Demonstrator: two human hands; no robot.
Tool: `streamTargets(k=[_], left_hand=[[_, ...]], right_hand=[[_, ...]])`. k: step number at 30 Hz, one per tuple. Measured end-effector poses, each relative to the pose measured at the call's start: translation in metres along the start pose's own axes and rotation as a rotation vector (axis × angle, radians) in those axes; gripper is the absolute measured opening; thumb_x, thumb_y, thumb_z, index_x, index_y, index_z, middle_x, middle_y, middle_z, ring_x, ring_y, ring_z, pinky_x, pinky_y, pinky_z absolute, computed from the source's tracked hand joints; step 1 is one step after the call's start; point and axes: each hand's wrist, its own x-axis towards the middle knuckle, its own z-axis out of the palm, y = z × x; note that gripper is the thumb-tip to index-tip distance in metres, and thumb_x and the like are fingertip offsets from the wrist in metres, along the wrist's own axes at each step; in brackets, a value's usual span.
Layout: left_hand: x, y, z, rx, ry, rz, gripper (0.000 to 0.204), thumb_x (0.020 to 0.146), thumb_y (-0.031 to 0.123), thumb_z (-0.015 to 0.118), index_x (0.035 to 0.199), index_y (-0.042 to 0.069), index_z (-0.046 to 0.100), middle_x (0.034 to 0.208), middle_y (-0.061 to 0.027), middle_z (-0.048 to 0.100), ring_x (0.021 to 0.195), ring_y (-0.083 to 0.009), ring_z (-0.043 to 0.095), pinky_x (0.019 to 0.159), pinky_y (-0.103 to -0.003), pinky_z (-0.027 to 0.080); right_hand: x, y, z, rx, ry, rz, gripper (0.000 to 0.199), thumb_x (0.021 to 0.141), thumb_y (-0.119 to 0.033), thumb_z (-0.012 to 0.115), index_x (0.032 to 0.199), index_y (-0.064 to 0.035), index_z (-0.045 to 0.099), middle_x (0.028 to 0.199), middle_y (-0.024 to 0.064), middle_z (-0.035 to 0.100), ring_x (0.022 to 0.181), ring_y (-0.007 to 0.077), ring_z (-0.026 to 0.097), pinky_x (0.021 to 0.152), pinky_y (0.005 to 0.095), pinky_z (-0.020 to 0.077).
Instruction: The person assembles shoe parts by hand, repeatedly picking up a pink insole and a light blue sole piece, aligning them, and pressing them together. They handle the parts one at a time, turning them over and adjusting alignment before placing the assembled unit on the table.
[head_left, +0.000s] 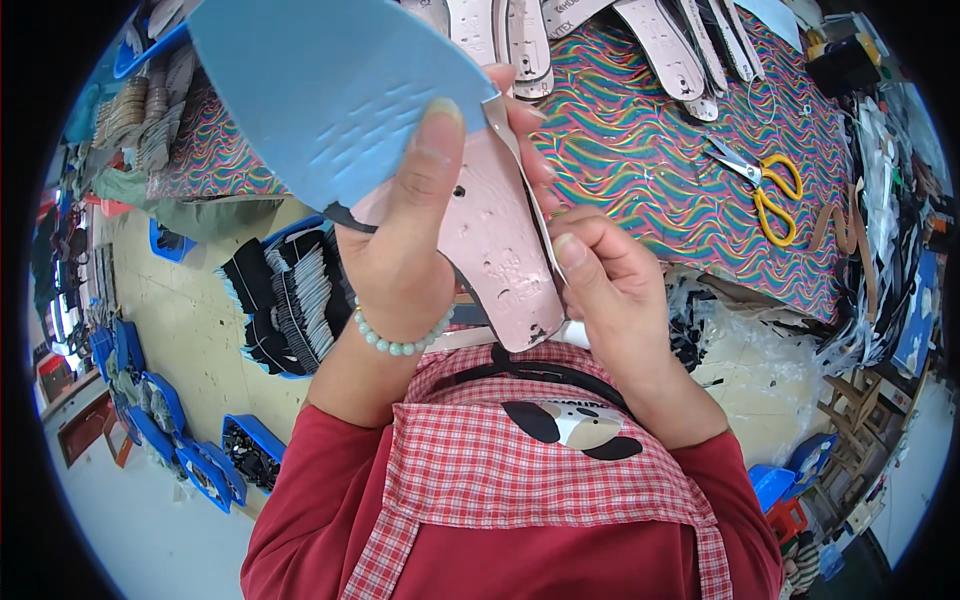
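Observation:
My left hand (415, 215) is closed around a pink shoe insole (497, 225), its thumb pressing on the upper face and its fingertips showing past the far edge. Over the insole's wide end lies a smooth blue piece (300, 85) with rows of short dents. A thin pale strip (530, 190) runs along the insole's right edge, standing partly away from it. At that edge, lower down, my right hand (622, 290) pinches the strip between thumb and forefinger. The narrow end of the insole points down toward my apron.
Yellow-handled scissors (768, 185) lie blades apart on the wavy-patterned table cover (640, 170). More pink insoles (655, 45) are at the table's far side. A blue basket of dark pieces (290, 300) stands at left below the table. Clear plastic sheeting (745, 350) lies at right.

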Motion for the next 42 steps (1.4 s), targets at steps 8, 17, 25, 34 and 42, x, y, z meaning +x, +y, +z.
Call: streamTargets(k=[8,17,25,34,42], left_hand=[[0.018,-0.043,-0.006,0.068,-0.136,-0.175,0.053,0.093,0.033,0.058,0.125,-0.007,0.045,0.097,-0.0175,0.067,0.091,-0.0245,0.066,0.077,-0.032,0.055],[-0.006,-0.037,-0.006,0.112,-0.250,-0.184,0.037,0.093,0.016,0.056,0.124,-0.002,0.048,0.104,-0.0092,0.063,0.094,-0.0171,0.062,0.086,-0.032,0.049],[0.011,-0.035,-0.023,-0.270,-0.373,-0.387,0.039,0.098,0.035,0.048,0.110,-0.001,0.058,0.068,-0.0053,0.053,0.085,-0.0244,0.060,0.098,-0.042,0.041],[0.017,-0.026,-0.030,-0.252,-0.265,-0.124,0.033,0.101,0.032,0.039,0.089,0.008,0.057,0.065,-0.0003,0.049,0.084,-0.0220,0.060,0.102,-0.046,0.038],[0.024,-0.017,-0.041,-0.856,-0.296,-0.209,0.033,0.100,0.038,0.041,0.090,0.011,0.058,0.068,0.0023,0.050,0.073,-0.0151,0.054,0.093,-0.044,0.045]], right_hand=[[0.017,0.003,-0.002,-0.547,0.214,-0.249,0.011,0.088,-0.009,0.063,0.087,-0.0014,0.055,0.077,-0.0008,0.054,0.062,0.0044,0.048,0.054,0.0202,0.0396],[0.043,-0.036,-0.021,-0.807,0.142,-0.460,0.016,0.081,-0.010,0.069,0.091,0.0027,0.064,0.081,0.0060,0.059,0.068,0.0115,0.056,0.060,0.0232,0.0437],[0.049,-0.034,-0.007,-0.338,0.095,-0.336,0.050,0.089,-0.008,0.061,0.136,-0.0032,0.044,0.113,0.0088,0.062,0.097,0.0146,0.061,0.086,0.0266,0.0455],[0.025,-0.060,0.002,-0.497,0.024,-0.327,0.039,0.088,-0.004,0.058,0.126,-0.0010,0.047,0.091,0.0070,0.057,0.073,0.0146,0.056,0.065,0.0313,0.0481],[0.002,0.011,-0.008,-1.012,0.009,-0.447,0.039,0.095,-0.021,0.053,0.125,0.0043,0.046,0.102,0.0161,0.059,0.082,0.0261,0.062,0.072,0.0364,0.0498]])
